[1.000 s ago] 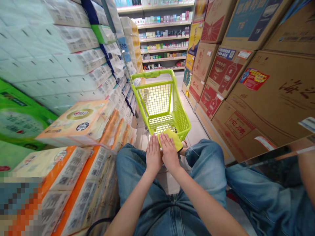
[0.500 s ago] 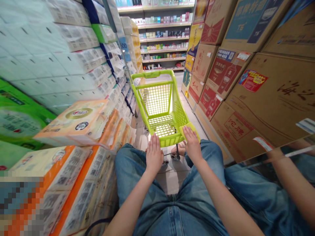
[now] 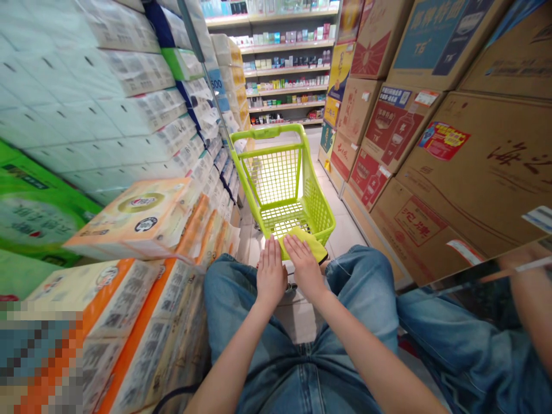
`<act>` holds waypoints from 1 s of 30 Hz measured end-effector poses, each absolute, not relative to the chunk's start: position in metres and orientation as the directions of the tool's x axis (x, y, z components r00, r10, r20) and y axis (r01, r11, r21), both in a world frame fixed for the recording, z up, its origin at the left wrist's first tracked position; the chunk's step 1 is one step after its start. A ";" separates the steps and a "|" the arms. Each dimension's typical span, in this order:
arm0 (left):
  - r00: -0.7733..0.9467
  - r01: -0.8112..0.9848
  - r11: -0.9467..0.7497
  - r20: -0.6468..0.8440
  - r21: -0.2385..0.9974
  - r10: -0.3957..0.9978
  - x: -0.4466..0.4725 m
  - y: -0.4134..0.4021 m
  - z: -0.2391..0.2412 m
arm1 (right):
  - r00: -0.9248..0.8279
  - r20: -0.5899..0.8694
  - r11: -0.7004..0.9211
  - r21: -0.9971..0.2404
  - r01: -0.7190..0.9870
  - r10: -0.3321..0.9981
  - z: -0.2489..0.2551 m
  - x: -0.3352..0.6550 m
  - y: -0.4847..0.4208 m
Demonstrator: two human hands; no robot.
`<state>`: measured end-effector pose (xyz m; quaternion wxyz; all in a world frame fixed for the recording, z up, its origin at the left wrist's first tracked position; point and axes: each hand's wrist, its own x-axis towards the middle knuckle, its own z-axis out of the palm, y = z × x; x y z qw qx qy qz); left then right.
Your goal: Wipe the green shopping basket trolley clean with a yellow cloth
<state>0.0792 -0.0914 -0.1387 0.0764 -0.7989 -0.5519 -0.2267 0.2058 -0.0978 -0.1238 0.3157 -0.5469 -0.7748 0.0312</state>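
A small lime-green shopping cart [image 3: 282, 172] stands in the aisle in front of my knees. My right hand [image 3: 305, 265] lies flat, fingers stretched, on a yellow-green cloth [image 3: 307, 241] pressed against the cart's near rim. Beside it, my left hand [image 3: 270, 270] rests flat with fingers together on the same rim, touching the cloth's left edge. My legs in blue jeans frame both hands.
Stacked tissue packs [image 3: 142, 218] line the left side of the aisle. Brown cardboard boxes [image 3: 452, 155] are piled along the right. Shelves of small goods [image 3: 287, 63] close the far end. A reflective panel [image 3: 478, 322] sits at lower right.
My right hand slid the cloth from the cart's right corner back to the middle of the near rim, next to my left hand. My left hand stayed put.
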 end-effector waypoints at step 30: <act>0.292 0.915 -0.381 0.434 0.134 0.852 0.079 -0.092 -0.138 | -0.252 0.490 0.439 -0.316 0.841 0.835 -0.127 0.242 -0.092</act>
